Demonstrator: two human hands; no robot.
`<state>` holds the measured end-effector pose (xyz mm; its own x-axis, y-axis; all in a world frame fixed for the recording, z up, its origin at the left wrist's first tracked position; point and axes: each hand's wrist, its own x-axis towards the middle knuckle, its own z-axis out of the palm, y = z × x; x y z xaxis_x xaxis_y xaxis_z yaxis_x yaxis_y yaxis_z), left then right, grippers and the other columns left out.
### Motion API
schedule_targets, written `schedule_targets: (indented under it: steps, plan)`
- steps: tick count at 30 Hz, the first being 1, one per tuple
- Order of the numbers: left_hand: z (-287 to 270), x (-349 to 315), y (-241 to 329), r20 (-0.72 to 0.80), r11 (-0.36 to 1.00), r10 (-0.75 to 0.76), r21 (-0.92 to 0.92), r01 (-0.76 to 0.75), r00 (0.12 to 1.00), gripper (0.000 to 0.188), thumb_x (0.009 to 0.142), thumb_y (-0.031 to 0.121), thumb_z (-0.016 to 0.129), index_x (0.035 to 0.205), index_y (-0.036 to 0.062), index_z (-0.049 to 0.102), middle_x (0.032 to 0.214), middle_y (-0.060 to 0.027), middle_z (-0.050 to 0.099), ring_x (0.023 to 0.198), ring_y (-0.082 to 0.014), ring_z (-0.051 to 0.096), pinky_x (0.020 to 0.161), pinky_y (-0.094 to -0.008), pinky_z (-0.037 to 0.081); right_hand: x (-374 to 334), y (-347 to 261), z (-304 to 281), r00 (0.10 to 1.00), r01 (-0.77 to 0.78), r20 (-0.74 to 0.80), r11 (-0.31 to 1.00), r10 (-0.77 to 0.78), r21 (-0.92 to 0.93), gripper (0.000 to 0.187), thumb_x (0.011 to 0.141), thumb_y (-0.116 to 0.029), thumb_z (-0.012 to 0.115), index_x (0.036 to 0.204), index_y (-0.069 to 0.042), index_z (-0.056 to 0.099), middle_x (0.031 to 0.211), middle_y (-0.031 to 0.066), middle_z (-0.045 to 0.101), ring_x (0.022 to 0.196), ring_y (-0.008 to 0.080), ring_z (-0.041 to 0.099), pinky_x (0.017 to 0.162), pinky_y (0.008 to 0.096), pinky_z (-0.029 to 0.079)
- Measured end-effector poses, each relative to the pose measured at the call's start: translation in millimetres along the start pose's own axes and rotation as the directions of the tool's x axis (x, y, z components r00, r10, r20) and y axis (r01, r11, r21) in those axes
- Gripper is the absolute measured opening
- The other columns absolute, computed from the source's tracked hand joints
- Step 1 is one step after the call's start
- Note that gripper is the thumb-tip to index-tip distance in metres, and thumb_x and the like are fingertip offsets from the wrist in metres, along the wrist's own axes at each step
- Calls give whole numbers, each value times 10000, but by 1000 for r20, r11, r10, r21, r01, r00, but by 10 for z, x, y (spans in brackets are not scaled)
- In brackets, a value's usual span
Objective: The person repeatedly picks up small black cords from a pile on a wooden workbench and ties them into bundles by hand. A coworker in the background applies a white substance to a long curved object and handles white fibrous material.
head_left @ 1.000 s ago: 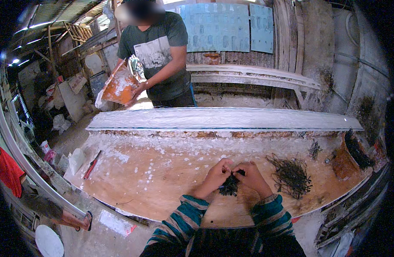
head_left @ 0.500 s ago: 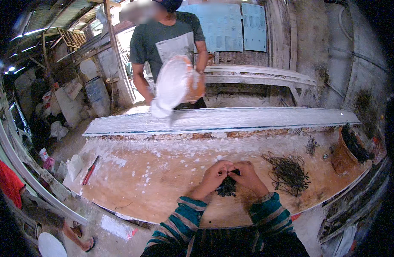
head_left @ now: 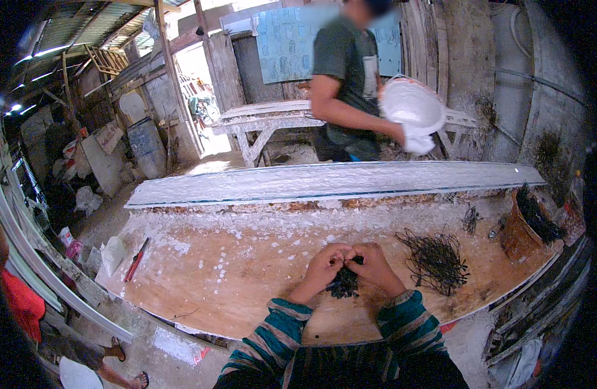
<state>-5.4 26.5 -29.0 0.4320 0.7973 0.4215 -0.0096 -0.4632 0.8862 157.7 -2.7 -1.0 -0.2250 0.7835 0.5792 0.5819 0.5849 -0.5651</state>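
Over the wooden tabletop (head_left: 259,285), my left hand (head_left: 323,269) and my right hand (head_left: 376,269) meet, fingertips pinched together. What they pinch is too small and covered to make out. Just below my fingers lies a small heap of short black pieces (head_left: 343,287). To the right of my right hand sits a loose tangle of black cords (head_left: 434,262). A smaller black bundle (head_left: 471,219) lies farther back. At the table's right end, a brown bucket (head_left: 520,230) leans, holding more black strands (head_left: 539,217).
A long white-coated board (head_left: 324,183) runs along the table's far side. A red-handled tool (head_left: 137,259) and a white bag (head_left: 112,254) lie at the left. Beyond the board, a co-worker (head_left: 347,84) carries a white-coated basin (head_left: 412,107). Another person in red (head_left: 23,301) is at the left edge.
The co-worker has moved right behind the board and turned sideways, carrying the basin along. The person in red has shifted slightly. My hands stay in nearly the same place.
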Motion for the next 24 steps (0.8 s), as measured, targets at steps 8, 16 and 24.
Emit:
schedule_targets:
  steps: [8, 16, 24]
  plan:
    - [-14, 3, 36, -51, 988, 13, -151, -21, 999, 357, 784, -98, 502, 1094, 75, 537, 846, -20, 504, 840, -116, 498, 738, -232, 420, 40, -15, -45, 990, -103, 116, 966, 78, 236, 67, 740, -35, 640, 801, -21, 614, 778, 87, 638, 737, 180, 602, 686, 298, 452]
    - [-16, 23, 102, 14, 997, -1, -78, 2, 1000, 329, 796, -78, 498, 1095, 54, 536, 866, -14, 513, 823, -112, 505, 732, -240, 426, 4, -60, -178, 986, -100, 160, 946, 52, 308, 86, 775, -66, 618, 851, -32, 639, 825, 88, 646, 782, 180, 596, 735, 303, 452]
    - [21, -5, 126, -43, 975, -107, -201, 96, 993, 271, 823, -29, 514, 1085, 37, 539, 997, -59, 565, 816, -140, 533, 730, -264, 448, 17, -31, -102, 993, -22, 114, 988, 5, 150, 115, 743, -137, 644, 827, -59, 654, 821, 98, 648, 781, 245, 614, 720, 352, 460]
